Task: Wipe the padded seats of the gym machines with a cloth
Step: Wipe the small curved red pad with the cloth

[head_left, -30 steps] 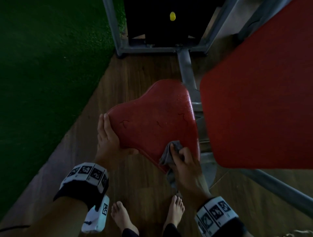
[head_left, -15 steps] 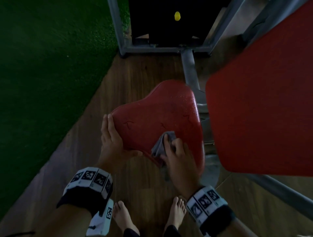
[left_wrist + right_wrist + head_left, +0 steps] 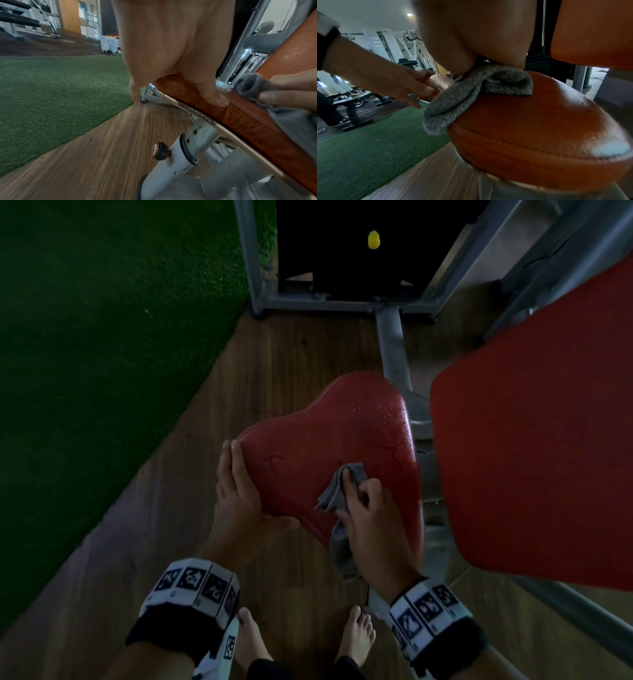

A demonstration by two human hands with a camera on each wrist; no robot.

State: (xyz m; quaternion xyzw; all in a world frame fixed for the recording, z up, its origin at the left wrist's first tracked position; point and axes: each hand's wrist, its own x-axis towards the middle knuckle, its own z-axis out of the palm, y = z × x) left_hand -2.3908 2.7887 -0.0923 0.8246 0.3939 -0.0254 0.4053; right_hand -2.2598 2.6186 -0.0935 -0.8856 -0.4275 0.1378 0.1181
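Observation:
A red padded seat (image 3: 335, 440) with cracks and water droplets sits on a grey metal post, low in front of me. My left hand (image 3: 239, 494) grips its left edge, thumb over the near rim (image 3: 212, 94). On the seat's near middle my right hand (image 3: 370, 518) holds a bunched grey cloth (image 3: 337, 491) and presses it against the padding. The cloth (image 3: 471, 94) hangs over the seat's near edge (image 3: 530, 142). Its tail trails down below my right hand (image 3: 288, 92).
A larger red back pad (image 3: 534, 446) juts in from the right, close above the seat. The machine's grey frame (image 3: 390, 347) and black weight stack with a yellow pin (image 3: 373, 239) stand ahead. Green turf (image 3: 102, 354) lies left, wood floor below. My bare feet (image 3: 356, 635) stand near the post. An adjustment knob (image 3: 160, 150) sticks out.
My right hand has slid the cloth from the seat's near edge up and leftward onto the middle of the pad. The left hand keeps its hold on the left edge.

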